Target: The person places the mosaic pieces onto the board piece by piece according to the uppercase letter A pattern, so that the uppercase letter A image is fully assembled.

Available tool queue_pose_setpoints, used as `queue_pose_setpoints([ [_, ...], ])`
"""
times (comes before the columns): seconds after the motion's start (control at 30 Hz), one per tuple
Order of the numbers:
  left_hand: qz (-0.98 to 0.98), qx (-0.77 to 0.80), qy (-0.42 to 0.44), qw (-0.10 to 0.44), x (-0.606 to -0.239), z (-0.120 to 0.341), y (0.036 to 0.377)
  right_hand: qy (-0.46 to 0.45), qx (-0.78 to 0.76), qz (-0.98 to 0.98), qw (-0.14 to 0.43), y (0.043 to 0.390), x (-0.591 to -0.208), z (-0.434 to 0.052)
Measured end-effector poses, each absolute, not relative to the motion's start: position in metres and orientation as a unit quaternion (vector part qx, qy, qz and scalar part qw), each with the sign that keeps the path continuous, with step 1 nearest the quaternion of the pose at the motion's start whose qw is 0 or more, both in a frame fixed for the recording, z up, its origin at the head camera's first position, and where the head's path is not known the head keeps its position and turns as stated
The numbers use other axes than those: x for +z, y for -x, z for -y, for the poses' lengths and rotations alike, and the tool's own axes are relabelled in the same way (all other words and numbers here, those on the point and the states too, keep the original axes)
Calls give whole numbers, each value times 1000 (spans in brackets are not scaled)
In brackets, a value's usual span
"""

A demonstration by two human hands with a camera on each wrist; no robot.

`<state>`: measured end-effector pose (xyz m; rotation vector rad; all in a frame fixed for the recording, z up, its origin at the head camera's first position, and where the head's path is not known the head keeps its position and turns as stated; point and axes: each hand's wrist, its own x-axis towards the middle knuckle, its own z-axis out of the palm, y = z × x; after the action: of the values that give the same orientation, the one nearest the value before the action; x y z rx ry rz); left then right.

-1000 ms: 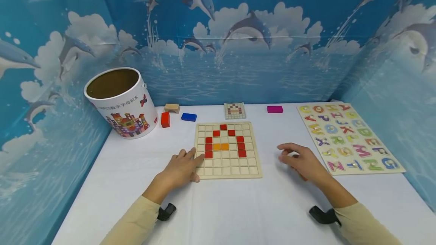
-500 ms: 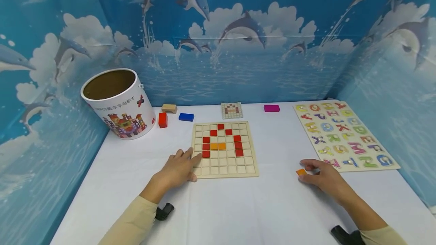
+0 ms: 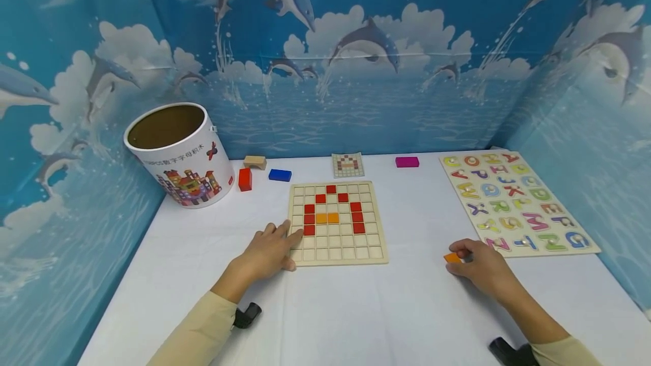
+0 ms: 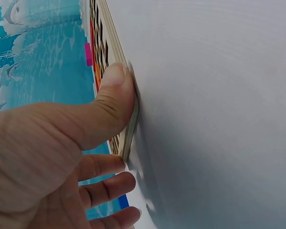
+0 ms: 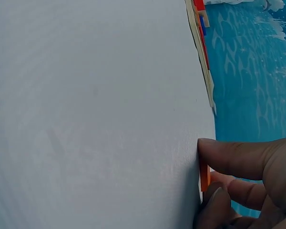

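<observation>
Head view: right hand pinches a flat orange square tile on the white tablecloth; left hand, fingers relaxed, steadies the wooden grid board.

The right hand covers most of the orange tile, and the small pattern card is too tiny to read.

Dolphin-print walls; white table

1. The left hand fills the lower left of the frame.
2. Its thumb presses the wooden grid board's edge at centre.
3. White surface covers the right side.
</observation>
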<state>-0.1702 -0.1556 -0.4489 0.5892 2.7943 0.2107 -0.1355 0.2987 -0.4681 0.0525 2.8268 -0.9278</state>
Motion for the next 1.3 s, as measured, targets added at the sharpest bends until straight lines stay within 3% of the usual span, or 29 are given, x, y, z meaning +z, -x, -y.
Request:
queue_pose_setpoints([
  [0.47,-967,67,-204,140,-449,155,170,9,-329,-941,82,135,-467,-304],
  [0.8,-966,66,-207,139,-449,156,171,21,-454,-889,55,172,-448,-317],
  [1.3,-966,72,-201,144,-448,154,169,19,-554,-822,132,251,-453,-217],
])
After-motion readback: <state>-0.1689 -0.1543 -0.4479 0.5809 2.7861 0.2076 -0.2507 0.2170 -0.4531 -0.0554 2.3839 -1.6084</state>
